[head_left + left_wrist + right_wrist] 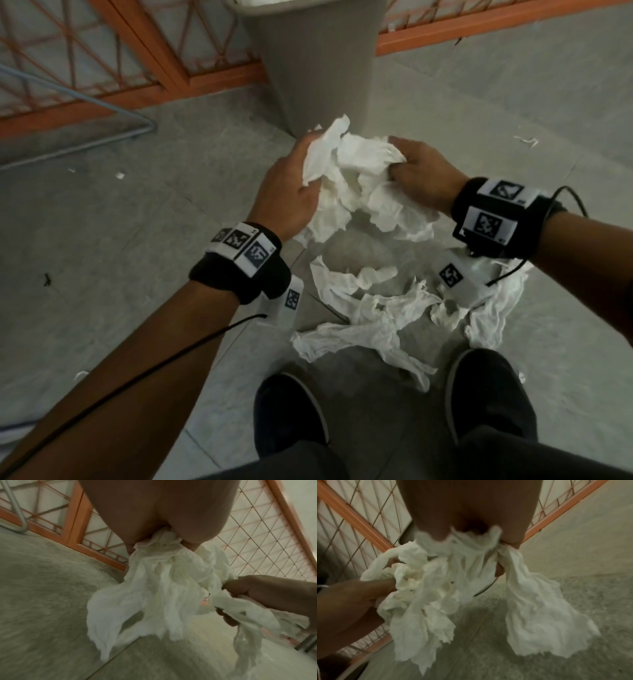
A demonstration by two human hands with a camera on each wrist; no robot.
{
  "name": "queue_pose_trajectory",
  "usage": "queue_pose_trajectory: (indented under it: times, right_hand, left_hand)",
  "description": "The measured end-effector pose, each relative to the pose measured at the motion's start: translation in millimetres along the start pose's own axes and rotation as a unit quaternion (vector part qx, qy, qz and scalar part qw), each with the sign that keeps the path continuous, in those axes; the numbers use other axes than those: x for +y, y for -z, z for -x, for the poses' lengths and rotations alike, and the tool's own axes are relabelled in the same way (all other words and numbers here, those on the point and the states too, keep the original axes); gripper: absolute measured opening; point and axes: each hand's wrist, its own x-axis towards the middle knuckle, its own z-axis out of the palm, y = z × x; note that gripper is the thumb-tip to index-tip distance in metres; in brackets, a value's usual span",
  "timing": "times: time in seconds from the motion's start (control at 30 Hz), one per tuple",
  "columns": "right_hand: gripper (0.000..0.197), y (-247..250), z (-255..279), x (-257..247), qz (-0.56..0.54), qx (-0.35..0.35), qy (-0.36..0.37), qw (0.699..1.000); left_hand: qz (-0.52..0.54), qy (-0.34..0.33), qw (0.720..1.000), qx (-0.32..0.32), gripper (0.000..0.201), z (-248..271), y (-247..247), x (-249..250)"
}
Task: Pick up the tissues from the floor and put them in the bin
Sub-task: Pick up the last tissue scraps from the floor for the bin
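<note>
Both hands hold one bunch of crumpled white tissues [356, 181] in the air, just in front of the grey bin [308, 51]. My left hand [291, 185] grips the bunch's left side, and my right hand [421, 171] grips its right side. In the left wrist view the tissues [154, 591] hang down from my left hand [159, 536], with my right hand [257, 595] clutching them at the right. The right wrist view shows the tissues [471, 574] dangling from my right hand [471, 534]. More tissues [376, 315] lie on the floor below, near my shoes.
An orange lattice fence [102, 68] runs behind the bin. A grey metal bar [102, 106] lies at the left. My two dark shoes [291, 418] stand on the grey tiled floor [137, 240]. Small paper scraps [527, 140] are scattered about.
</note>
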Motion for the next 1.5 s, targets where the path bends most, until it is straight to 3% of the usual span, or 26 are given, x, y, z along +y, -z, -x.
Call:
queue_pose_trajectory:
  times: [0.13,0.23,0.3,0.37,0.5,0.6,0.67,0.73,0.87,0.9,1.0,1.07,1.13,1.23,1.33,1.43,1.5]
  right_hand:
    - [0.038,-5,17,15,0.116,-0.064,0.022,0.991]
    - [0.037,-19,31,34,0.189,-0.13,-0.01,0.973]
    - [0.056,-28,40,48,0.263,-0.179,-0.044,0.947]
    - [0.074,-34,46,61,0.319,-0.202,-0.06,0.924]
    - [0.052,-34,53,75,0.268,-0.162,-0.05,0.948]
    - [0.027,-31,55,73,0.219,-0.13,-0.006,0.967]
    - [0.041,-23,57,74,0.164,-0.097,0.018,0.981]
    - [0.042,-11,61,78,0.117,-0.061,0.037,0.991]
    - [0.024,1,71,94,0.131,-0.069,0.003,0.989]
    - [0.029,0,75,98,0.158,-0.09,-0.015,0.983]
    - [0.077,-10,87,115,0.292,-0.165,-0.059,0.94]
    - [0.09,-19,94,128,0.353,-0.195,-0.058,0.913]
    - [0.078,-23,97,135,0.368,-0.2,-0.042,0.907]
    - [0.047,-20,93,137,0.307,-0.168,-0.021,0.936]
    - [0.035,-13,84,137,0.254,-0.152,-0.018,0.955]
    - [0.015,0,75,132,0.202,-0.081,-0.01,0.976]
    - [0.015,12,72,123,0.147,-0.028,-0.023,0.988]
  left_hand:
    - [-0.143,0.011,0.987,-0.071,0.058,35,-16,-19]
    - [-0.272,0.028,0.942,-0.196,0.078,66,-35,-24]
    - [-0.316,0.008,0.912,-0.262,0.085,81,-49,-31]
    - [-0.332,-0.01,0.901,-0.278,0.074,88,-59,-37]
    - [-0.305,0.0,0.918,-0.254,0.048,84,-64,-38]
    - [-0.25,0.018,0.948,-0.196,0.038,72,-57,-33]
    - [-0.217,0.013,0.964,-0.155,0.046,67,-49,-26]
    - [-0.213,-0.015,0.97,-0.115,0.058,65,-42,-18]
    - [-0.249,-0.078,0.963,-0.07,0.038,78,-48,-3]
    - [-0.265,-0.081,0.957,-0.084,0.037,84,-54,-2]
    - [-0.314,-0.077,0.932,-0.162,0.065,100,-74,-6]
    - [-0.344,-0.051,0.908,-0.233,0.076,106,-85,-14]
    - [-0.34,-0.029,0.897,-0.28,0.068,105,-89,-21]
    - [-0.303,-0.033,0.914,-0.268,0.04,92,-86,-27]
    - [-0.279,-0.024,0.934,-0.22,0.044,70,-78,-26]
    - [-0.257,-0.044,0.953,-0.156,0.051,52,-71,-16]
    - [-0.235,-0.084,0.96,-0.124,0.05,47,-71,-2]
